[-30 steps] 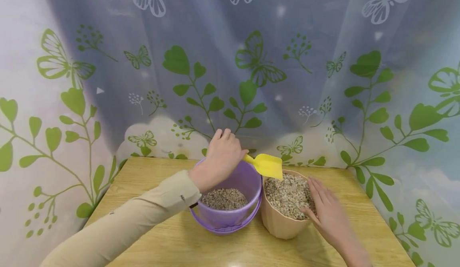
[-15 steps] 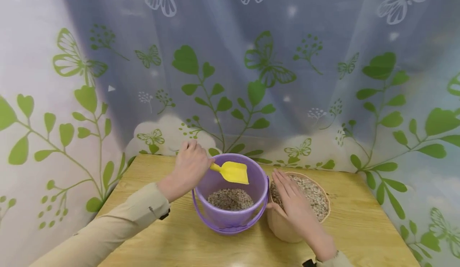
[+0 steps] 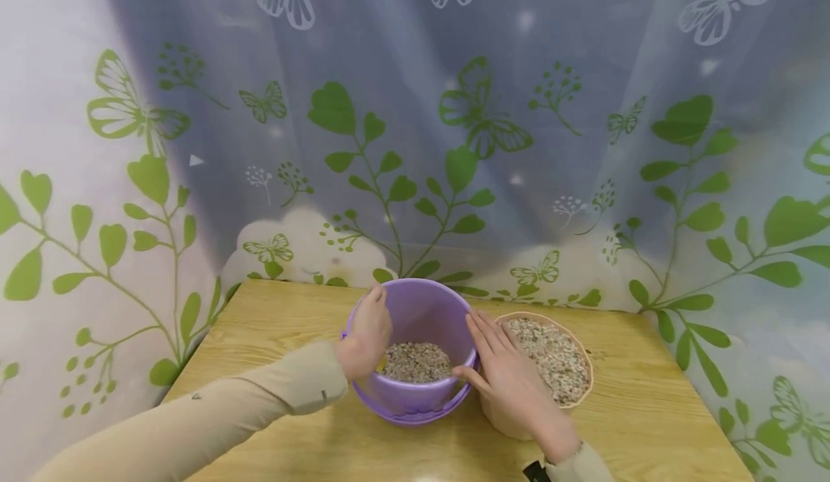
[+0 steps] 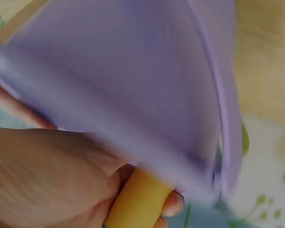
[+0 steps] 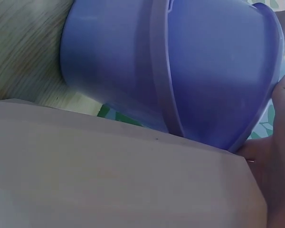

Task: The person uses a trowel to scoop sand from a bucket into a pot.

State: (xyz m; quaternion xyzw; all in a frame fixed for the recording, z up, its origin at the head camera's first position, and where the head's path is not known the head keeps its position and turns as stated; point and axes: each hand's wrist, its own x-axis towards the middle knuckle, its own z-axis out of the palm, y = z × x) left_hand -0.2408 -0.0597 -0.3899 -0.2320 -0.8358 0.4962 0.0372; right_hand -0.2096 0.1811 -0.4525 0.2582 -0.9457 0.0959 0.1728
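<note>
A purple bucket (image 3: 431, 309) stands on the table with a layer of small mixed gravel (image 3: 418, 362) at its bottom. My left hand (image 3: 369, 331) is over its left rim and grips the yellow handle of a toy shovel (image 4: 140, 199). The bucket hides most of the shovel in the left wrist view; only a yellow sliver shows inside the bucket in the head view. My right hand (image 3: 509, 385), fingers extended, lies at the bucket's right rim, over the near side of a peach faceted pot (image 5: 109, 171). More gravel (image 3: 551, 356) fills that pot almost to its rim.
The wooden table (image 3: 285, 309) bears the bucket and the pot side by side. Behind it hangs a curtain (image 3: 389, 143) printed with butterflies and leaves. The bucket's purple carrying handle (image 5: 161, 71) hangs down along its outside.
The shovel moved left from above the pot, then down into the bucket with my left hand. My right hand went from the pot's right rim across to the bucket's right rim.
</note>
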